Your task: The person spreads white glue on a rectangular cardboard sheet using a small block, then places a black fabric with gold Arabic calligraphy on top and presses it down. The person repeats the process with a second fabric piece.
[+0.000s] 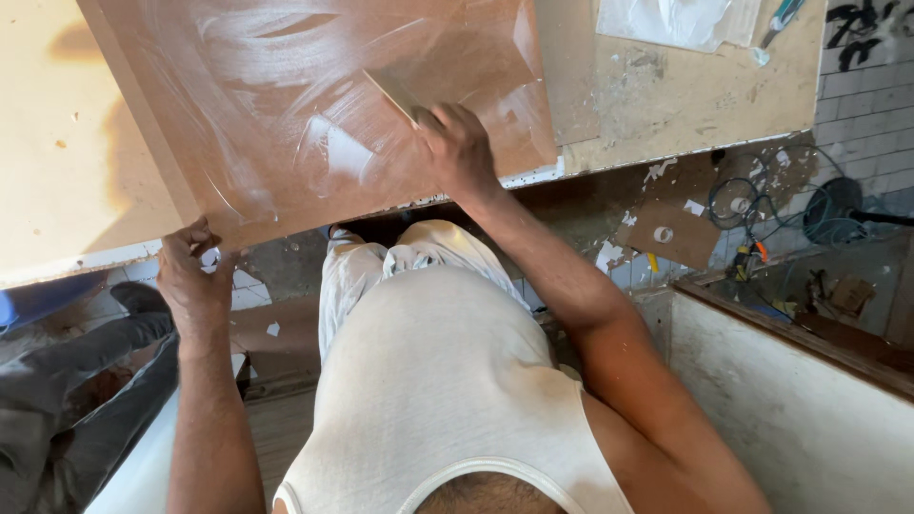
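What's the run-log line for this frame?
left hand: grips brown board corner | right hand: holds flat scraper on board | board: white smears

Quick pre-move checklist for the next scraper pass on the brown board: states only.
1. Right hand grips scraper: ok.
2. Scraper blade flat on brown board: cannot tell.
3. Left hand holds the board's near corner: ok.
4. Board rests on workbench, corner overhanging: ok.
5. White paste smears spread evenly across board: not ok, patchy.
6. Floor cables lie apart from the feet: ok.
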Demonstrator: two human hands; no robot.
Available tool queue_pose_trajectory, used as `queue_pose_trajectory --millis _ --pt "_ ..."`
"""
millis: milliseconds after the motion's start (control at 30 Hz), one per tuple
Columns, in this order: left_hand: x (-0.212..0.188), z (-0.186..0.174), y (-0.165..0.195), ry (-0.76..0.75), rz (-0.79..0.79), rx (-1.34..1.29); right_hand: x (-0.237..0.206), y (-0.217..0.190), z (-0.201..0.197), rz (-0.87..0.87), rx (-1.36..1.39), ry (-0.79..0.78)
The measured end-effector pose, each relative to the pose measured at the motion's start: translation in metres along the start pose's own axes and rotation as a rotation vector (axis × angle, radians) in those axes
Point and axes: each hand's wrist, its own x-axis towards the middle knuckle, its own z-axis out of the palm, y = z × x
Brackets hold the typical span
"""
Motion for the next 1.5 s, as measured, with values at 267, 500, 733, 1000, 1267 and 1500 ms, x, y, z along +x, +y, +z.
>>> queue_pose_trajectory --millis 267,500,733,1000,1267,1500 --pt "0.003 0.007 0.016 -0.027 -0.033 0.087 -0.027 -0.025 0.052 -0.451 0.275 -0.368" --pt "0.0 0.01 0.017 -0.023 -0.053 0.186 0.049 0.109 -0.011 0.055 -0.254 0.097" --pt "0.002 0.01 0.017 -0.017 -0.067 0.183 -0.048 0.013 -0.002 -0.547 0.176 -0.18" --pt "-0.003 0.012 0.013 -0.01 -0.028 0.14 -0.077 0.064 -0.063 -0.31 -0.157 -0.097" --pt "-0.006 0.017 0.013 -0.024 -0.066 0.096 -0.147 0.193 -0.083 1.097 0.701 0.628" --pt "0.0 0.007 0.041 -0.045 0.146 0.482 -0.175 0.19 -0.095 0.902 -0.4 0.465"
